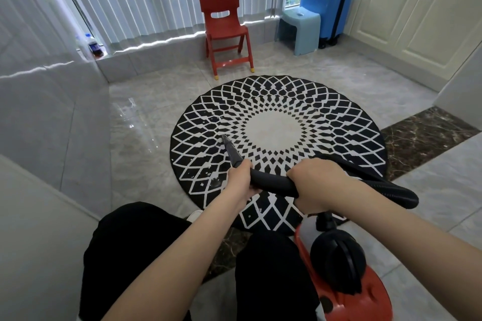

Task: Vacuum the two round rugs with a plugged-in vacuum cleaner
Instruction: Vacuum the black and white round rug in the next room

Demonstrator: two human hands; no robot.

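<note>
Both hands (241, 180) (313, 185) gripping vacuum hose (271, 184), nozzle (229, 147) on patterned rug (326, 117); white specks left, second rug unseen.

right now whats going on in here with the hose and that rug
A person is vacuuming a round black-and-white rug. Both hands grip the black vacuum hose: the left hand near the nozzle end, the right hand further back. The narrow nozzle points down at the left part of the rug, where white specks lie on the dark pattern. The red and black vacuum cleaner sits on the floor by the person's right leg. Only one rug is in view.
</note>
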